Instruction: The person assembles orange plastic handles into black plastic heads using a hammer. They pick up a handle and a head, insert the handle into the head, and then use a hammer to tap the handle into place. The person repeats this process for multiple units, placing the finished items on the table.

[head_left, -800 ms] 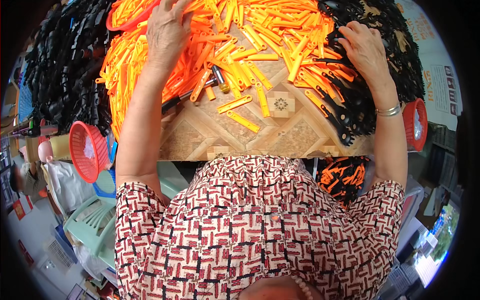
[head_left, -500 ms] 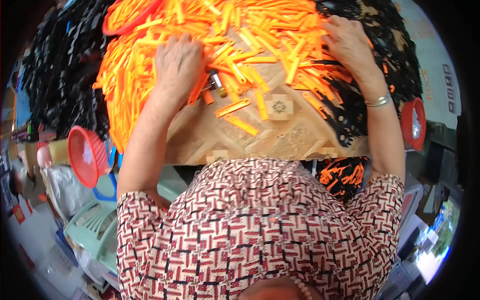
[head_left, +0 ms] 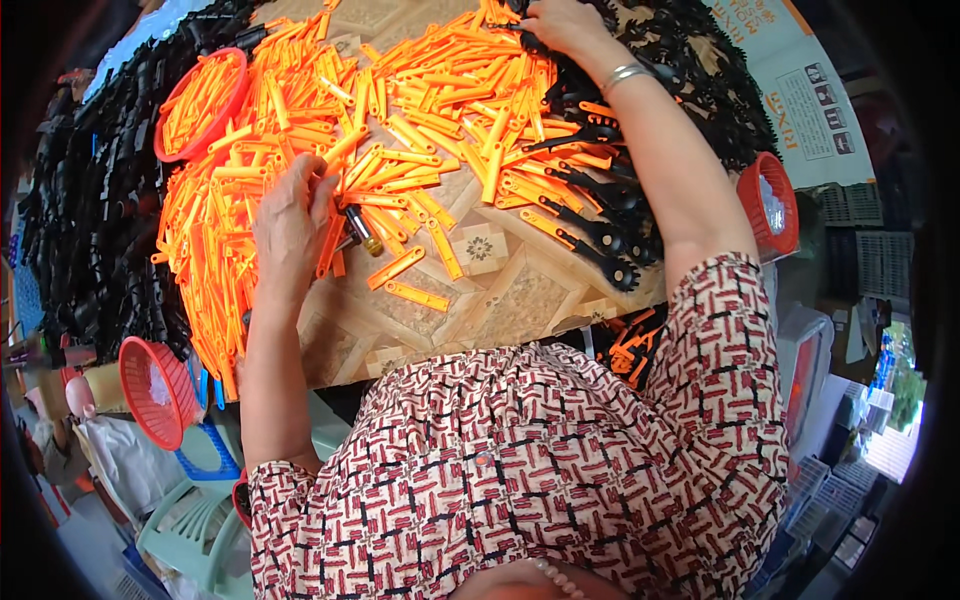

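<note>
My left hand (head_left: 287, 225) is bent over the orange pile at the left of the table, fingers curled, closed on an orange plastic handle (head_left: 346, 147) at its fingertips. Just right of it a small black and brass-coloured cylinder (head_left: 362, 230) stands among the orange pieces, beside an upright orange piece (head_left: 329, 246). Out at the far side, my right hand (head_left: 568, 28) has its fingers bent down onto a black plastic part (head_left: 534, 42), partly hidden by the hand. Several black toothed heads with a round hole (head_left: 612, 240) lie below my right forearm.
Orange handles (head_left: 450, 85) cover the middle of the patterned table (head_left: 430, 330). A red basket (head_left: 243, 75) of orange pieces sits in the left pile. Black parts (head_left: 90, 200) heap at far left, with more at right. Red baskets (head_left: 178, 435) (head_left: 742, 200) hang beyond both table sides.
My right hand has gone from the orange pile's right edge farther out to the black parts. My left hand has come nearer the upright orange piece. The view has shifted.
</note>
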`<state>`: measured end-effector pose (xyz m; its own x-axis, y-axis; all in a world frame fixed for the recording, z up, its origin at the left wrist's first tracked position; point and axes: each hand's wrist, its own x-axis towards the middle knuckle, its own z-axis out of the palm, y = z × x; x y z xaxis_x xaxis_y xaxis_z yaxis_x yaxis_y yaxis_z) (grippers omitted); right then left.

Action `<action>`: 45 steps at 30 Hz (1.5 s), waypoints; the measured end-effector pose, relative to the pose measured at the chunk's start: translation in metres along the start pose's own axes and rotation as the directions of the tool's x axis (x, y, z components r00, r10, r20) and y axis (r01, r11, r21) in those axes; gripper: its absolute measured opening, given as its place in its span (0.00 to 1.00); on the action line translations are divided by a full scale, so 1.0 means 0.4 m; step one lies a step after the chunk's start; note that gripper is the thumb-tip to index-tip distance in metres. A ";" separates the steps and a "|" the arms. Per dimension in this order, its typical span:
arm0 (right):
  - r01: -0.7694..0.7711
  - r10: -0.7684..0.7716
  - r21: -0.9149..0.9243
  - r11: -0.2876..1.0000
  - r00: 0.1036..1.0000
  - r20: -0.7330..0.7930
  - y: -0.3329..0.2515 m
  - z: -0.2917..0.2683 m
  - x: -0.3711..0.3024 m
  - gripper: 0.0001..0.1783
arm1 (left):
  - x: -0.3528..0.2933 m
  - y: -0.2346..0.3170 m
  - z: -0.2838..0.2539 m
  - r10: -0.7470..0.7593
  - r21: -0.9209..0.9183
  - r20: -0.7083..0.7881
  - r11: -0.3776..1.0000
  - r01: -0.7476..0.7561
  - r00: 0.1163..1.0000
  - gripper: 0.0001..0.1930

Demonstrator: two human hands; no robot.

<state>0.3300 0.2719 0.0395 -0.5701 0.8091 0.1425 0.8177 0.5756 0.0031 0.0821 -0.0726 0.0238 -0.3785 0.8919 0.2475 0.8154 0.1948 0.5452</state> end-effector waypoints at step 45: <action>0.434 -0.480 -0.217 0.874 0.842 -0.247 -0.095 0.151 -0.115 0.16 | -0.166 0.057 0.054 0.159 -0.241 0.099 0.962 -0.132 0.982 0.10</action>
<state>0.3205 0.2200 -0.0271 -0.8525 0.3759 0.3632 0.4846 0.8289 0.2796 0.1353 -0.1184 0.0025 -0.1984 0.9476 0.2503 0.7283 -0.0283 0.6846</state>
